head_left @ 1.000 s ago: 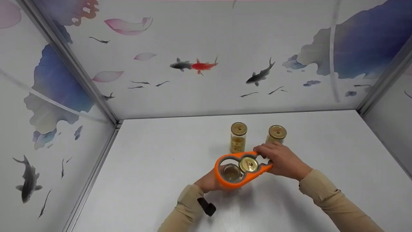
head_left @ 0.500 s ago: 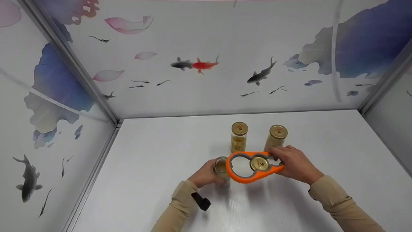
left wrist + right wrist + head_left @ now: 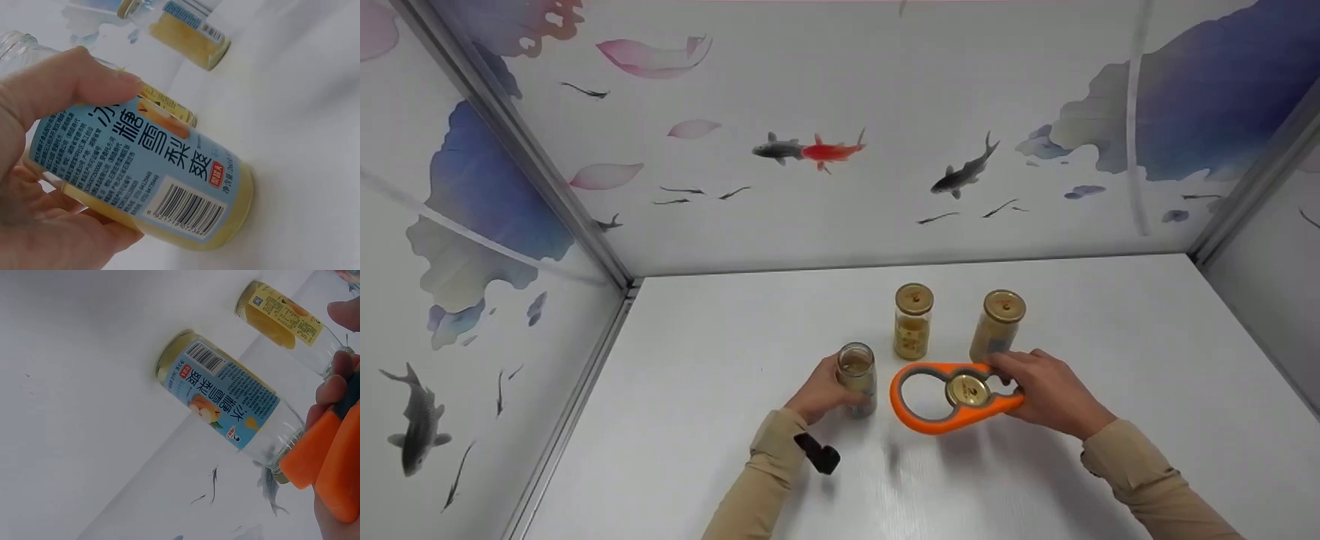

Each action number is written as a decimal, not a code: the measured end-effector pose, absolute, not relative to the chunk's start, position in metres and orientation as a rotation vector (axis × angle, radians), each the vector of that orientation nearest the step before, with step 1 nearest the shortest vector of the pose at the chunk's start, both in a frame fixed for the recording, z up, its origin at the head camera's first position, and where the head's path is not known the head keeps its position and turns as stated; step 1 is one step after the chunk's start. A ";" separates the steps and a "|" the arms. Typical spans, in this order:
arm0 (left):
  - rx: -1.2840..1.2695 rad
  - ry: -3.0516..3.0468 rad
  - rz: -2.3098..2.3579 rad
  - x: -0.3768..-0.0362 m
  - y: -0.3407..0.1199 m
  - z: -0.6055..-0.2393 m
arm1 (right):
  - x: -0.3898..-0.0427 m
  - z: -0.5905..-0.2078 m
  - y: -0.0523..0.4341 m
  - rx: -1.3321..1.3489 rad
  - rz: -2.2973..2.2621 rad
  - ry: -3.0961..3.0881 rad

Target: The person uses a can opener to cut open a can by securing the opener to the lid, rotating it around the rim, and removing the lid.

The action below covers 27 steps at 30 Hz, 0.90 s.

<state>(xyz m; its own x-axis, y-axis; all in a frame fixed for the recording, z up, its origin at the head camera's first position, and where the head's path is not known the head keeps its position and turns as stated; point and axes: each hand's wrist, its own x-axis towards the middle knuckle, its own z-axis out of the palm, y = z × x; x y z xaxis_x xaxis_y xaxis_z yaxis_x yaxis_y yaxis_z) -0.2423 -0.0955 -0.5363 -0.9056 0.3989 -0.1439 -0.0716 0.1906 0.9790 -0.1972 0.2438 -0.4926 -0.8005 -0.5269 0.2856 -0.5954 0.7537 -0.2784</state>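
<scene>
My left hand [image 3: 821, 391] grips an uncapped glass jar [image 3: 857, 376] with a blue label [image 3: 152, 174], standing on the white table [image 3: 720, 420]. To its right my right hand [image 3: 1046, 390] holds the narrow end of an orange jar opener [image 3: 952, 397] low over the table. A gold lid [image 3: 967, 390] sits in the opener's smaller ring; the larger ring is empty. In the right wrist view the orange opener [image 3: 329, 461] lies across my fingers [image 3: 337, 385].
Two capped jars, one [image 3: 913, 321] behind the opener and one [image 3: 997, 324] right by my right hand, stand mid-table. Patterned walls close off the left, back and right. A black device [image 3: 817, 454] is strapped to my left wrist.
The opener, with the gold lid caught in it, has moved right and down, away from the jar. My left hand has carried the uncapped jar leftward and stood it on the table.
</scene>
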 end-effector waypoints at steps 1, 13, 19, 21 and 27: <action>0.293 2.107 1.764 -0.244 -0.097 -0.536 | -0.197 -0.493 0.244 0.892 0.539 -2.766; 0.146 2.185 1.778 -0.269 -0.104 -0.536 | -0.191 -0.504 0.244 0.860 0.576 -2.825; 0.123 2.286 1.731 -0.282 -0.107 -0.537 | -0.186 -0.512 0.244 0.850 0.586 -2.827; 0.121 2.299 1.746 -0.286 -0.109 -0.537 | -0.186 -0.515 0.244 0.858 0.582 -2.824; 0.047 2.327 1.791 -0.294 -0.114 -0.540 | -0.185 -0.519 0.244 0.871 0.584 -2.818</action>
